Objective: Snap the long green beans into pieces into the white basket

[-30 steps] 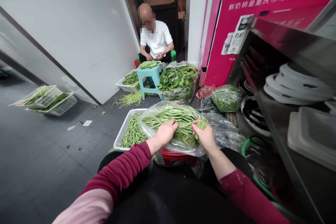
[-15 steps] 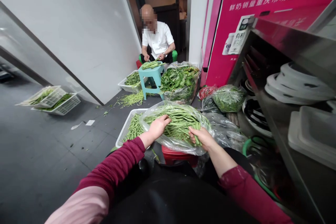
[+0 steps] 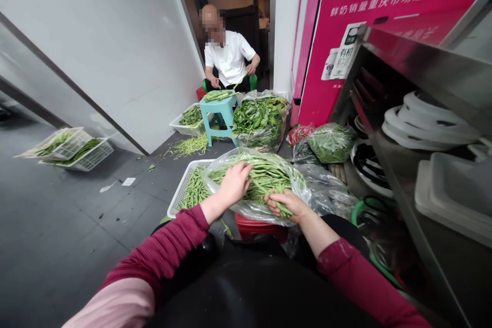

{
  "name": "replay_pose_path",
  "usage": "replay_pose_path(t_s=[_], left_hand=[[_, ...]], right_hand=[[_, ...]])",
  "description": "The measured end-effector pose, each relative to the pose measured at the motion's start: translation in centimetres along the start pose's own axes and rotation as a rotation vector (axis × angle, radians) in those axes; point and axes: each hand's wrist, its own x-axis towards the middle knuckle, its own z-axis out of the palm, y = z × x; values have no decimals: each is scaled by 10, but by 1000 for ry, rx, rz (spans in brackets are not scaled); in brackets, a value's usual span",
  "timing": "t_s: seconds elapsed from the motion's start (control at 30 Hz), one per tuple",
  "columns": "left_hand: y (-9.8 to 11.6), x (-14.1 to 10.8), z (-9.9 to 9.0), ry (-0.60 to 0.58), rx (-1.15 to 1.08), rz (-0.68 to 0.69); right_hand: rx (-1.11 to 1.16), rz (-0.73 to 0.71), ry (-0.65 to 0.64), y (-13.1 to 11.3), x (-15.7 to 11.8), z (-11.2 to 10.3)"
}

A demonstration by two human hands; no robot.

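Long green beans [image 3: 265, 173] lie in an open clear plastic bag [image 3: 215, 164], which rests on a red stool [image 3: 255, 229]. My right hand [image 3: 286, 204] is closed round a bunch of green beans at the bag's near right side. Over the bag's left part is my left hand [image 3: 235, 182], its fingers bent and drawn together above the beans; whatever they may pinch is too small to make out. To the left of the bag, a white basket [image 3: 177, 196] holds short pieces of green bean.
A person in white [image 3: 230, 56] sits behind a turquoise stool [image 3: 218, 107], holding a stem. Nearby are a bag of leafy greens [image 3: 261, 118] and bean scraps [image 3: 190, 144]. White baskets [image 3: 90, 160] stand left; a metal shelf [image 3: 403, 179] with trays stands right.
My right hand has moved slightly left with its bunch. My left hand has lifted a little and turned. The person opposite has raised one hand with a stem. The view has shifted slightly.
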Motion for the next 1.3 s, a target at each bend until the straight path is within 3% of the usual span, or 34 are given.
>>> replay_pose_path(t_s=[0.1, 0.17, 0.3, 0.37, 0.43, 0.5, 0.7, 0.8, 1.0, 1.13, 1.23, 1.3], left_hand=[[-13, 1, -9, -54, 158, -122], [-17, 0, -9, -146, 205, -97], [-21, -13, -12, -285, 201, 16], [-19, -22, -18, -265, 177, 54], [-14, -29, -26, -216, 138, 102], [-8, -31, -33, -183, 74, 193], [4, -18, -38, -255, -61, 530], [6, -13, -37, -275, -18, 558], [-4, 0, -40, -225, 45, 492], [-31, 2, -36, -417, -207, 258], [-42, -12, -27, -486, -410, 0], [-33, -25, -21, -485, -462, -44]], right_hand=[[-59, -14, 34, -1, -2, 3], [-81, -38, 112, -2, 0, 5], [-205, -123, 475, -3, 7, -4], [-262, -171, 696, -4, 11, -12], [-214, -199, 786, -5, 13, -17], [-76, -125, 667, -3, 15, -17], [120, 392, -33, 12, 8, 4], [23, 377, -211, 9, 0, 7], [-369, 127, -52, -6, -11, 11], [-328, 27, -64, -11, -14, 9], [-96, -217, 186, -17, -12, -5], [36, -266, 402, -17, -6, -14]])
